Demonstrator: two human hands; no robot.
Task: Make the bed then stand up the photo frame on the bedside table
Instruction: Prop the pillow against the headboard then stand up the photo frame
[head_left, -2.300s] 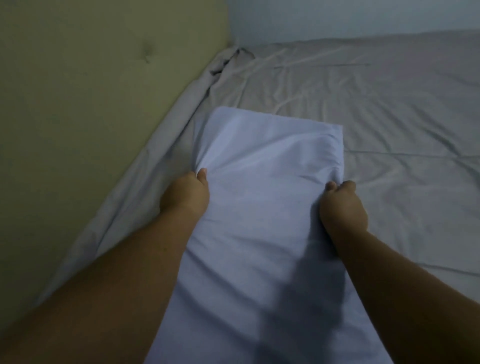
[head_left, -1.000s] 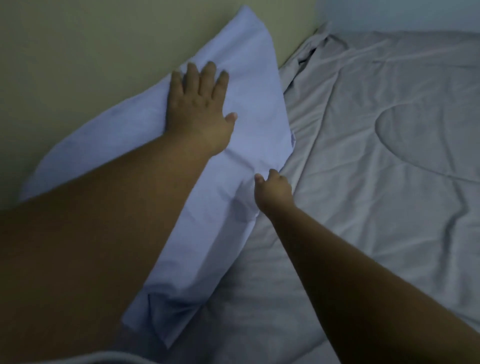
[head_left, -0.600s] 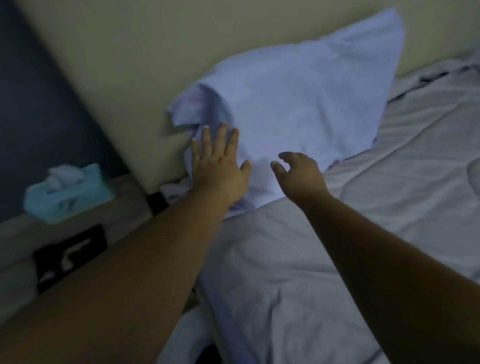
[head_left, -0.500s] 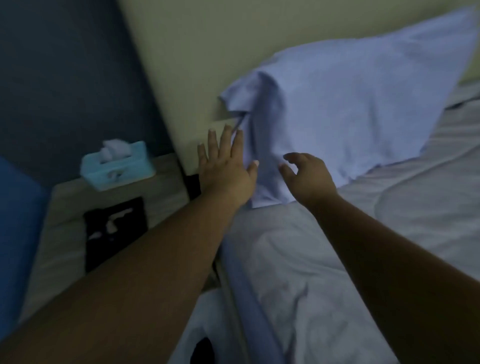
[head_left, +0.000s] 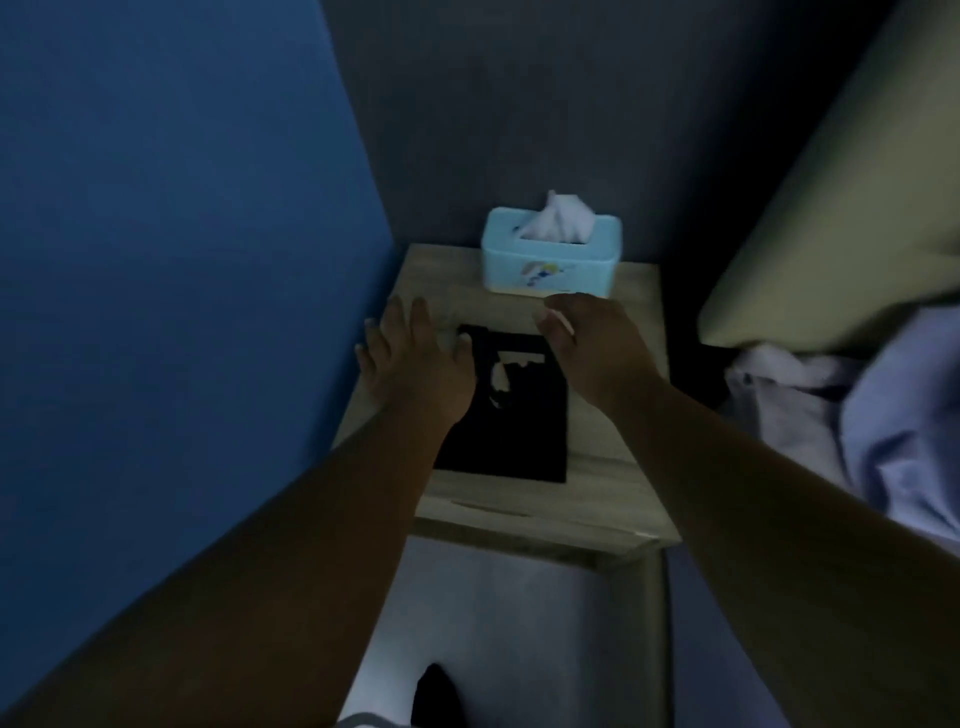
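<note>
Currently both hands released, left hand (head_left: 415, 358) and right hand (head_left: 592, 345) flanking flat black photo frame (head_left: 511, 415) on counter (head_left: 613, 467), tissue box (head_left: 551, 253) far.

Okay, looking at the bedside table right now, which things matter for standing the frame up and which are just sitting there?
Part of the job:
- photo frame, lying flat
- bedside table
- left hand and right hand, both open at the frame's far end

Just lying about:
- tissue box behind the frame
- headboard
- bedding
</note>
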